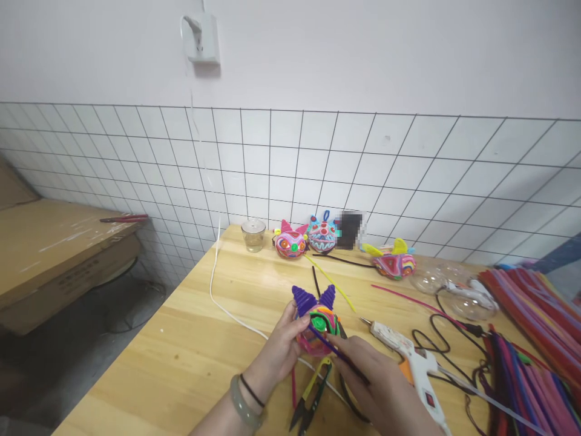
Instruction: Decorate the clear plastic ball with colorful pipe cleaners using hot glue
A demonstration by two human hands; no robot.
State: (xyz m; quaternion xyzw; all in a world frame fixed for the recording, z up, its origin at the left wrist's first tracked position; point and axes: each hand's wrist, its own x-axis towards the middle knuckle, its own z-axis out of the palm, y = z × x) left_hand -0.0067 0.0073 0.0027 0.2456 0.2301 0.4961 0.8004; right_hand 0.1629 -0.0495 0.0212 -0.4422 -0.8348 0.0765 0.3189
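My left hand (287,338) is closed around the side of a colourful pipe-cleaner animal head (334,320) with purple ears and a green spiral in its middle. The thumb rests on its front. In my right hand (370,369), a dark purple pipe cleaner (330,346) is pinched between the fingers. Its far end lies against the front of the head, by the left thumb. Below the hands, thread snips (313,393) with yellow and green handles lie on the table. A white hot glue gun (399,342) rests right of my right hand.
Finished-looking pipe-cleaner heads (290,241) stand near the wall beside a glass cup (253,235). Another colourful pipe-cleaner figure (394,264) lies farther right, near clear plastic balls (472,303). Bundles of pipe cleaners (535,375) cover the right side. A white cord (227,312) crosses the table.
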